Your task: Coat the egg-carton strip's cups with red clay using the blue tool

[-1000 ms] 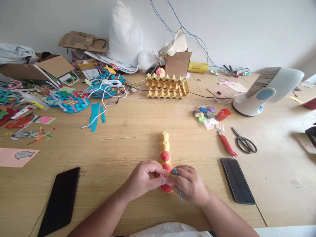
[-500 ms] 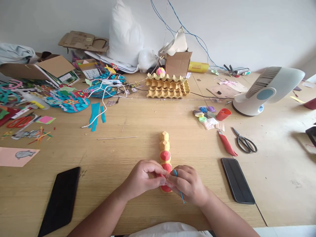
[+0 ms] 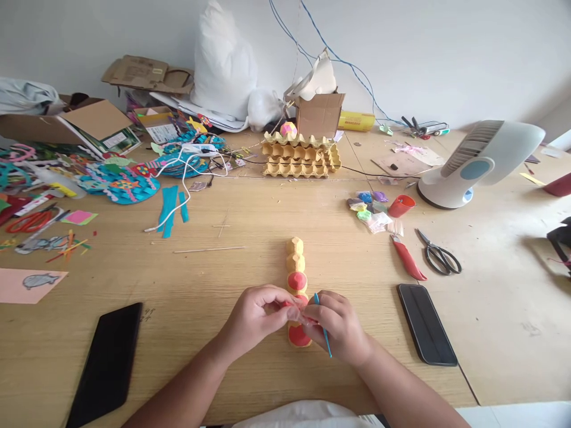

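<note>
A yellow egg-carton strip [image 3: 295,261] with red clay discs on its bumps lies lengthwise on the wooden table [image 3: 250,238], in front of me. My left hand [image 3: 256,318] pinches a small bit of red clay over the strip's near part. My right hand [image 3: 338,327] meets it fingertip to fingertip, pinching the same red bit while a thin blue stick [image 3: 323,326] runs through its closed fingers. The strip's near end [image 3: 298,337] shows between the hands.
Black phones lie at left [image 3: 107,362] and right [image 3: 426,323]. Scissors [image 3: 438,257], a red knife [image 3: 408,259], a red cup [image 3: 400,205] and clay bags [image 3: 370,209] sit right of centre. A white fan [image 3: 477,163] stands at right. Stacked egg trays [image 3: 300,157] and paper craft clutter [image 3: 120,178] fill the back.
Both hands have shifted slightly away from me along the strip, uncovering its near red disc. The blue stick tilted a little with the right hand.
</note>
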A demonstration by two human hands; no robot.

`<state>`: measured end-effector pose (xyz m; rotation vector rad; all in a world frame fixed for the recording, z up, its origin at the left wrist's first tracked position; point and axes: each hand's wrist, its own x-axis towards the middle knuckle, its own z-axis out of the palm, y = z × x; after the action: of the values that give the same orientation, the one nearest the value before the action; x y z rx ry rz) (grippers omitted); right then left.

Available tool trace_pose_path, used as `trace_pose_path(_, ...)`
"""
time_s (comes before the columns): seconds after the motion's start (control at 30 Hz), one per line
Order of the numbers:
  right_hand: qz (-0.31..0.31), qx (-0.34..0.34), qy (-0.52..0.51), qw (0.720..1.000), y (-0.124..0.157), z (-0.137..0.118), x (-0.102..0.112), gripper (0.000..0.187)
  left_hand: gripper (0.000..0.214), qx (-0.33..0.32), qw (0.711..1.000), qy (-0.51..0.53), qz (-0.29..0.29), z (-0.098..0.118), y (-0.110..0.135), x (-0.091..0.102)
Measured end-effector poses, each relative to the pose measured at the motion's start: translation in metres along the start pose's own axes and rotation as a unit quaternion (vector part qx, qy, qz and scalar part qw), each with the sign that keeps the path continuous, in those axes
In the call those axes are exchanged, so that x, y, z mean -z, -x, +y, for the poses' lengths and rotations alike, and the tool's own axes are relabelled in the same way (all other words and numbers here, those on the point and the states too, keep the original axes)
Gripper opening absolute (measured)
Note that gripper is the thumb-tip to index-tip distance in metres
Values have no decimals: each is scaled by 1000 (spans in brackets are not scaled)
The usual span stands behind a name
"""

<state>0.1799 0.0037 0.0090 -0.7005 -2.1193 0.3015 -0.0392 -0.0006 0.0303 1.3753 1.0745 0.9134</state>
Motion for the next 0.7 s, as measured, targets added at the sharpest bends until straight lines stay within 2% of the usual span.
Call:
trace_pose_path(0.07, 41, -61, -45, 996, -3, 0, 1, 10, 18, 13, 996, 31, 88, -5, -4, 7)
trace_pose_path(0.13, 73, -139, -110, 981, -6, 0, 2, 8, 20, 14, 975, 93, 203, -10, -9, 13)
trace_pose_path(0.2, 83, -214, -194, 954, -9, 0, 3, 5, 24, 0, 961, 142, 239, -13, -10, 16)
trace_pose_path(0.33, 82, -327, -345, 876, -11, -1, -1, 15, 24, -26, 964, 174, 198, -11, -5, 6)
trace_pose_path(0.4, 81, -367, -387, 842, -11, -3, -3, 17, 19, 3, 959, 227, 167, -5, -2, -1)
trace_pose_path(0.5, 76, -417, -437, 794, -10, -6, -4, 17, 16, 107, 921, 360, 102, 5, -2, -7)
trace_pose_path(0.57, 76, -434, -472, 763, -9, -6, -6, 20, 25, 161, 891, 419, 76, 9, -3, -7)
trace_pose_path(0.63, 79, -440, -513, 733, -9, -5, -7, 24, 27, 183, 869, 455, 59, 11, -3, -6)
trace_pose_path(0.7, 79, -447, -552, 700, -9, -4, -8, 28, 18, 182, 860, 473, 48, 12, -3, -4)
